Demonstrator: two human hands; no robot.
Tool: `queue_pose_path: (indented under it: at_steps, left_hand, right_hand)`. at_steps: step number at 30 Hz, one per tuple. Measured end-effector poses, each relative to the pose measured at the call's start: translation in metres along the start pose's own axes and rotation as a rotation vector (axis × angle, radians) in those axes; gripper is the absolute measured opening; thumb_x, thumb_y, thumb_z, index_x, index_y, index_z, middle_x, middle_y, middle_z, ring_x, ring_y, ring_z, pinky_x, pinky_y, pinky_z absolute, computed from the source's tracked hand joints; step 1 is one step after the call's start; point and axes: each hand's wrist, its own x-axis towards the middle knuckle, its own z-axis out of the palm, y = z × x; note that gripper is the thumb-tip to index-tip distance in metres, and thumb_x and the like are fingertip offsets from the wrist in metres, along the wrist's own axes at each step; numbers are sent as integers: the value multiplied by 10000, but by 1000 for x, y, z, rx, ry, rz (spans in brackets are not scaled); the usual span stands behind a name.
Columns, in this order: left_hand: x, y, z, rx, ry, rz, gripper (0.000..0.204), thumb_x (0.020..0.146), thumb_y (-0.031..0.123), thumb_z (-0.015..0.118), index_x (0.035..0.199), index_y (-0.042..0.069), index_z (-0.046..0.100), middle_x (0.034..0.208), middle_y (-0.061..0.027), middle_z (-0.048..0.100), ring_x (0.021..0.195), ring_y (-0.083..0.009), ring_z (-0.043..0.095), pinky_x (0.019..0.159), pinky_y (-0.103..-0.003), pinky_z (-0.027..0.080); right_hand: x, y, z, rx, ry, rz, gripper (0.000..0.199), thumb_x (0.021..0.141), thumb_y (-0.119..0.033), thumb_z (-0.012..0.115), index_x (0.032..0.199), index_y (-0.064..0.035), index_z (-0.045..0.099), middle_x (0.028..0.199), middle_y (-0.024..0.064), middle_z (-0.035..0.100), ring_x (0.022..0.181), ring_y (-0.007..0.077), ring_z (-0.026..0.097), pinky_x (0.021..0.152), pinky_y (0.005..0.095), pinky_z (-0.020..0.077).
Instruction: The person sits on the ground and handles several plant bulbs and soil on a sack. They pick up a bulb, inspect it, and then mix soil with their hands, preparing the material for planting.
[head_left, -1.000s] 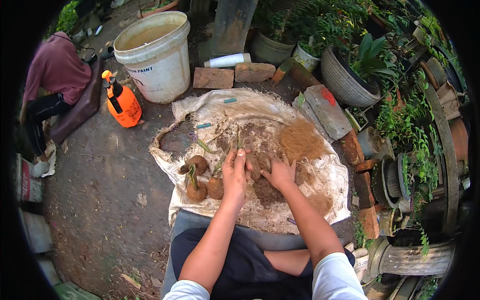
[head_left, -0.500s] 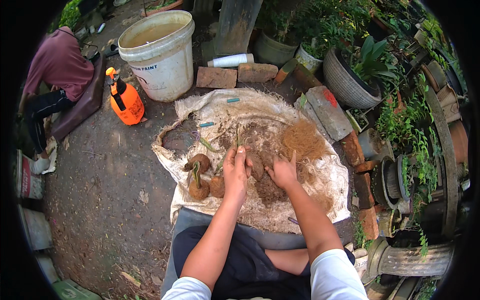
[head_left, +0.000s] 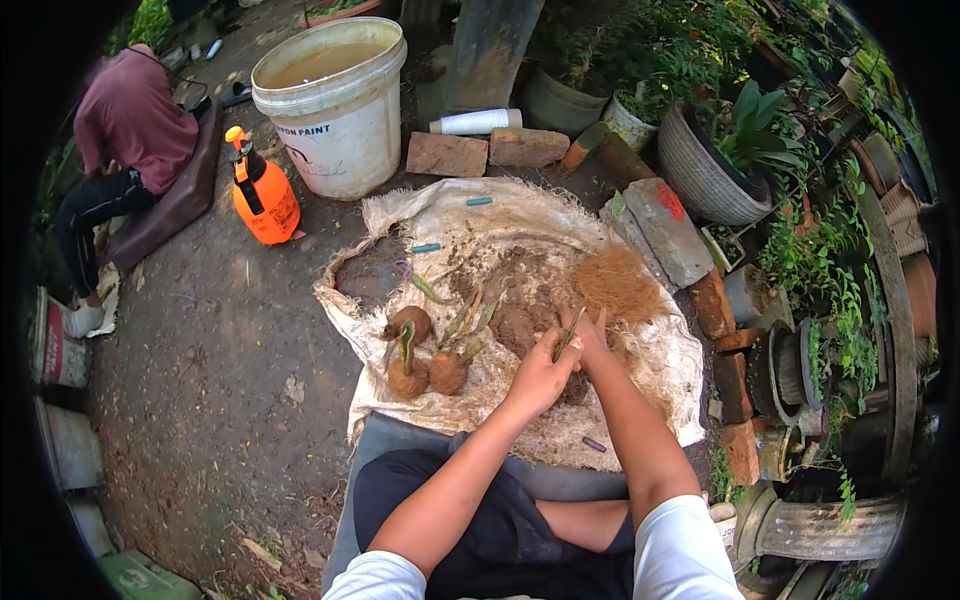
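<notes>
Currently holding both bare forearms forward from the lower edge, slanting the left one up to the right and the right one up to the left, and meeting over the right half of a pale woven sack [head_left: 530,205]. Curling the left hand [head_left: 547,376] nearly closed around a slender plant cutting [head_left: 567,335], pinching with thumb and fingers. Resting the right hand [head_left: 591,340] close against the left, showing a finger pointing away but hiding the palm, so leaving its opening and any hold impossible to tell. Tilting the plant cutting up and to the right at the left fingertips, beside a patch of dark soil [head_left: 525,320]; looking thin and brownish green, and concealing its lower end within the grasp. Showing to the left, on the same sack, three round brown balls [head_left: 408,380] sprouting green leaves, and to the upper right a mat of tan fibre [head_left: 617,283]. Displaying dark blue lettering on a white bucket [head_left: 350,150] beyond the sack, and dark print, too small to read, on an orange pump sprayer [head_left: 265,205] nearby. Bearing a red mark on a grey block [head_left: 655,235] along the sack's right side.
</notes>
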Motion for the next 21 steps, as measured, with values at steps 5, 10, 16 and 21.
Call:
queue_pose_path:
  at_steps: [5, 10, 16, 21]
  left_hand:
    - [1, -3, 0, 63, -10, -28, 415, 1012, 348, 579, 1219, -13, 575, 836, -81, 656, 802, -148, 609, 800, -321, 484]
    - [6, 3, -11, -161, 179, 86, 257, 1023, 282, 578, 1083, 32, 588, 775, -22, 595, 656, -73, 515, 607, -257, 415]
    - [9, 12, -22, -425, 373, 89, 215, 1033, 231, 569, 1114, 33, 541, 751, 15, 545, 575, -30, 413, 511, -212, 318]
    - [8, 15, -22, -370, 368, 94, 273, 1038, 273, 560, 1153, 25, 550, 771, 3, 547, 607, -53, 435, 556, -231, 348]
  right_hand:
    - [12, -2, 14, 117, -35, 88, 887, 733, -352, 742, 1515, -123, 391, 1317, 150, 637, 1305, 331, 534, 1220, 619, 58]
    - [21, 3, 2, 217, -158, 158, 781, 783, -552, 738, 1420, -146, 540, 1228, 183, 682, 1236, 361, 588, 1204, 619, 88]
    - [19, 29, 13, 588, -137, 64, 756, 812, -449, 776, 1416, -65, 529, 1291, 215, 644, 1186, 345, 624, 1039, 431, 435]
    - [6, 39, 6, 801, -188, 120, 713, 868, -409, 749, 1428, -38, 511, 1323, 208, 624, 1192, 348, 617, 1015, 413, 470]
